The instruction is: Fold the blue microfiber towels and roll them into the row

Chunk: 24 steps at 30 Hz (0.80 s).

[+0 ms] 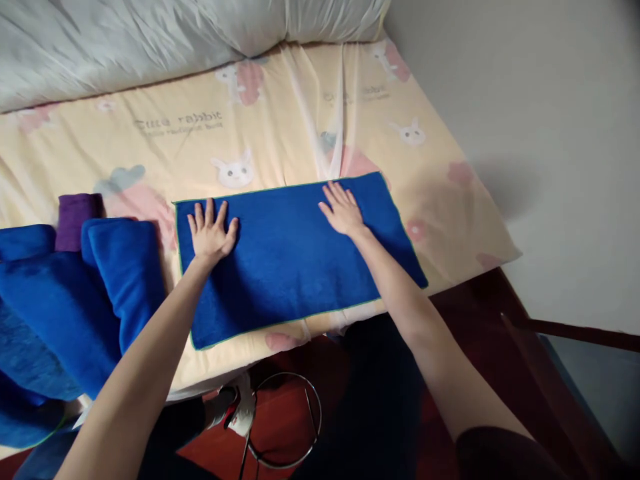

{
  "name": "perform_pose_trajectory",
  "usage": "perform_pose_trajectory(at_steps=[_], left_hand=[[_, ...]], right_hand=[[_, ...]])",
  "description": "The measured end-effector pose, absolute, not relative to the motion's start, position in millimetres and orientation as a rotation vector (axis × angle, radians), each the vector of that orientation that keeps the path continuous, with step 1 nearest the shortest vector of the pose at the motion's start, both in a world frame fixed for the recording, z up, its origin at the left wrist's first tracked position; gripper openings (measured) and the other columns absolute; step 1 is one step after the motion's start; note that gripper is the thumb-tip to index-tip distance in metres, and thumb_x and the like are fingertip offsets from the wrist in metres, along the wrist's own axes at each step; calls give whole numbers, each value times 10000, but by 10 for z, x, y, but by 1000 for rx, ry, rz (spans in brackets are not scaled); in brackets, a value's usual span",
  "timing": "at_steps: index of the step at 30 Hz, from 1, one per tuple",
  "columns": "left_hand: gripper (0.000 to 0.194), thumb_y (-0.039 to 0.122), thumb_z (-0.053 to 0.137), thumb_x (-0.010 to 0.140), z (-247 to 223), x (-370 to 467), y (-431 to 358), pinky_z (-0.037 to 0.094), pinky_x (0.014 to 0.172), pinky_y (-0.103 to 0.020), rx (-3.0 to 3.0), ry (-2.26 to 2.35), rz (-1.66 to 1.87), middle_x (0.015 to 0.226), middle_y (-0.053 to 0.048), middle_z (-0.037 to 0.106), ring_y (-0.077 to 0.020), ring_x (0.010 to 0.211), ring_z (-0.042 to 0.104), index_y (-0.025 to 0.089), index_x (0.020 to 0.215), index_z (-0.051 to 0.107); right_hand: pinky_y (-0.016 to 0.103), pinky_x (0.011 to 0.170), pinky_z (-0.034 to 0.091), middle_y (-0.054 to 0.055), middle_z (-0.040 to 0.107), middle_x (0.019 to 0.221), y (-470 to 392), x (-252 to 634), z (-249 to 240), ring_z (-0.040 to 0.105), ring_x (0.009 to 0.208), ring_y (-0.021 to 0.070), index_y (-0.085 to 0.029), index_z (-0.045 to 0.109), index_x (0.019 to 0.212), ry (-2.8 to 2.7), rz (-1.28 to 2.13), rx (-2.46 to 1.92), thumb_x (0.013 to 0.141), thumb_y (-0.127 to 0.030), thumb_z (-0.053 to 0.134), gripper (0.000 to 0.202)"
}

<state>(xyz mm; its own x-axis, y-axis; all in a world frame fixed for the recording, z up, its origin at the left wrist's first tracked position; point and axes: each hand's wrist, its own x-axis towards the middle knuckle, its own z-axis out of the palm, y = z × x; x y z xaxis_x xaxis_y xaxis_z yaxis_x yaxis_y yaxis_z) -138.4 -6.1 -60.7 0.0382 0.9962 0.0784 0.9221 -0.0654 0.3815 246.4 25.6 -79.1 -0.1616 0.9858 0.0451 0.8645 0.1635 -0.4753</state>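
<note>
A blue towel (pixel 290 253) with thin green edging lies spread out on the bed, close to its front edge. My left hand (pixel 210 233) presses on the towel's upper left part, palm down with fingers spread. Toward the upper right of the same towel, my right hand (pixel 343 210) rests flat, fingers stretched toward the far edge. Neither hand grips anything. To the left lie several folded blue towels (pixel 125 260) in a loose heap, with a folded purple towel (pixel 75 223) behind them.
A yellow bedsheet (pixel 175 153) with rabbit prints covers the bed. Along the back lies a bulky pale quilt (pixel 150 40). A pale wall (pixel 540 133) rises on the right. Below the bed edge, a metal ring (pixel 320 417) stands over the reddish floor (pixel 280 427).
</note>
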Motion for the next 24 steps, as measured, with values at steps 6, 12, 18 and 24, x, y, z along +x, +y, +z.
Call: perform_pose_trajectory(at_steps=[6, 12, 18, 24], left_hand=[[761, 617, 355, 1081, -583, -1678, 143, 56, 1309, -664, 2023, 2091, 450, 1768, -157, 148, -397, 1635, 78, 110, 1648, 377], [792, 623, 303, 1113, -614, -1776, 254, 12, 1296, -657, 1993, 2085, 386, 1780, -130, 34, -412, 1627, 9, 44, 1654, 300], [700, 431, 421, 1106, -453, -1491, -19, 9, 1293, -675, 2190, 1938, 401, 1761, -229, 66, -415, 1632, -14, 14, 1654, 298], [643, 385, 349, 1086, -518, -498, -1208, 113, 1337, -580, 2406, 1601, 469, 1756, -171, 175, -332, 1652, 59, 57, 1637, 388]], right_hand=[[501, 1350, 89, 129, 221, 1757, 426, 3356, -742, 172, 1649, 241, -19, 254, 1660, -1910, 271, -2231, 1147, -378, 342, 632], [567, 1321, 87, 157, 118, 1771, 490, 3459, -715, 110, 1660, 262, -5, 155, 1670, -1955, 227, -2363, 1162, -412, 183, 652], [607, 1323, 4, 204, 173, 1756, 251, 2889, -383, 103, 1658, 328, 47, 223, 1651, -2132, 73, -2244, 1137, -334, 306, 645], [593, 1355, 59, 131, 203, 1762, -962, 1677, -377, 124, 1659, 310, -74, 219, 1701, -2424, 289, -1612, 1082, -300, 370, 676]])
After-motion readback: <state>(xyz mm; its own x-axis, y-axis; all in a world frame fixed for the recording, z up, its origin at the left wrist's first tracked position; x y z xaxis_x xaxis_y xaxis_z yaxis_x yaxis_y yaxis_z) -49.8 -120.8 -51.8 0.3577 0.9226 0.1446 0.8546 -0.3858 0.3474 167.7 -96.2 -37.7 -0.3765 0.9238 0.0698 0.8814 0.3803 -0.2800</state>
